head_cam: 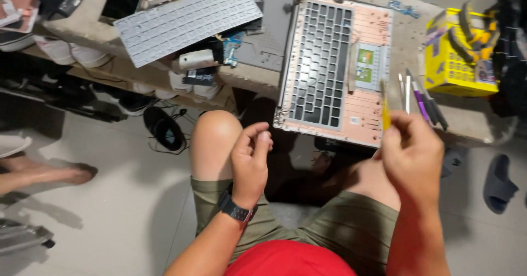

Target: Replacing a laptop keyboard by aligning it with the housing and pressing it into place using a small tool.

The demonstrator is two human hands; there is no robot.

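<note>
Red shirt and olive shorts fill the bottom of my view. Left hand (pixel 251 163) hovers over my knee, its grip curled loosely, fingertips nearly meeting on nothing I can see. Right hand (pixel 411 152) pinches a thin yellow pry tool (pixel 386 108), light and bendy, best held low near its base. It sits just beside the laptop palmrest frame (pixel 335 67) on the counter (pixel 472 117). Far right stands a yellow box (pixel 453 62), printed in dark ink.
</note>
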